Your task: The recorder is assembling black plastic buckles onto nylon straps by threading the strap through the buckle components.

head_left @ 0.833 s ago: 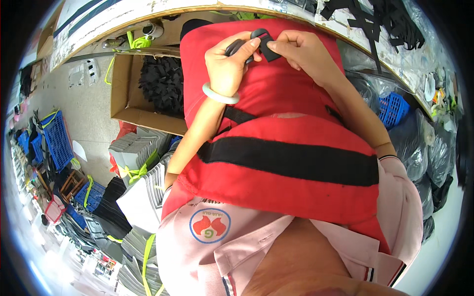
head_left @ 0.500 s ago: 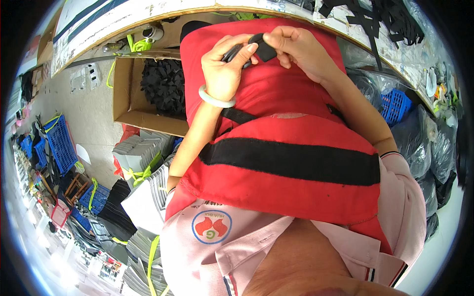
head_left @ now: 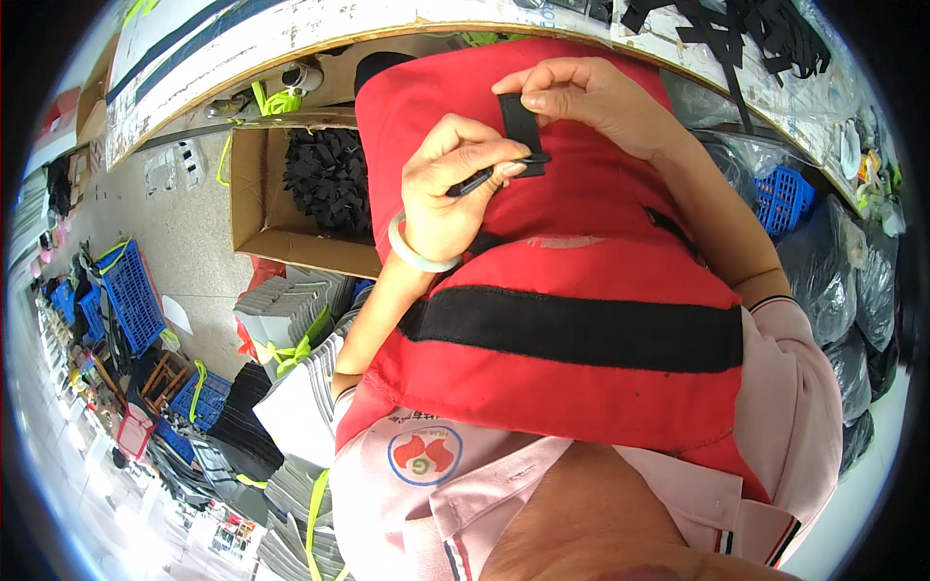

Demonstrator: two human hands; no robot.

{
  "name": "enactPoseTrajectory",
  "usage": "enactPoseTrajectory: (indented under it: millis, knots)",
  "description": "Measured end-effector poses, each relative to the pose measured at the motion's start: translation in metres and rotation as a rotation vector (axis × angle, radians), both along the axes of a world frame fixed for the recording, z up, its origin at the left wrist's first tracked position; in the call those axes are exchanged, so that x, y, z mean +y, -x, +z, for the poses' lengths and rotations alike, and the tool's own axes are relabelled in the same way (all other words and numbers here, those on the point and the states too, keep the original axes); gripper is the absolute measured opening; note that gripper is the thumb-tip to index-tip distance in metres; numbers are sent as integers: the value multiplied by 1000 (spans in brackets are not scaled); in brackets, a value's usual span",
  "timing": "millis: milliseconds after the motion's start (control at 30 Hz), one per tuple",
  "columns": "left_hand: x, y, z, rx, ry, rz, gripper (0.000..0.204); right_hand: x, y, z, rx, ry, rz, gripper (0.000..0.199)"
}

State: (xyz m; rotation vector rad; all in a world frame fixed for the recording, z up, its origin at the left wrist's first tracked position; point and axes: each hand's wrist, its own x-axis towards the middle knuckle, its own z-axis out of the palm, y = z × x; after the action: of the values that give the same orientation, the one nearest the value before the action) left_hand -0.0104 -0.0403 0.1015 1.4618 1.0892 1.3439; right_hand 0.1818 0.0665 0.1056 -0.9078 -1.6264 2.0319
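A short black strip (head_left: pixel 520 126), like a piece of strap, stretches between my hands above the red apron (head_left: pixel 581 194). My left hand (head_left: pixel 450 184) is closed, pinching the strip's lower end between thumb and fingers. In the same hand is a slim dark piece (head_left: pixel 470 183), mostly covered by the fingers; its kind cannot be made out. My right hand (head_left: pixel 596 102) pinches the upper end of the strip between thumb and forefinger.
A cardboard box (head_left: pixel 254 184) at the left holds many small black pieces (head_left: pixel 327 179). Ahead runs the worktable edge (head_left: pixel 387 34), with black strips (head_left: pixel 785 44) at its right. Grey stacked sheets (head_left: pixel 291 310) stand left; a blue basket (head_left: pixel 783 198) and plastic bags (head_left: pixel 819 281) lie right.
My left hand has moved down and slightly right, and its fingers have shifted their hold. The strip, folded or bunched between my hands before, now hangs straightened between them. My right hand stays high.
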Motion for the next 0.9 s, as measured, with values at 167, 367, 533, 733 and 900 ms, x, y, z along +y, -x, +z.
enactPoseTrajectory:
  millis: [167, 367, 533, 733, 900]
  knots:
    - [-5, 3, 3, -27, 7, 7, 18, -4, 3, -4, 38, 82, -59, 19]
    - [-21, 12, 6, -33, 107, 128, 18, -4, 23, -11, 99, 48, -93, 13]
    - [-41, 37, 20, -391, 343, 439, 18, 16, 67, -20, 164, -83, -329, 16]
    - [-41, 34, 2, -650, 656, 250, 22, -14, 130, -11, 222, -383, -50, 21]
    - [-38, 35, -19, -509, 699, 78, 18, -16, 86, -3, -15, -455, 413, 15]
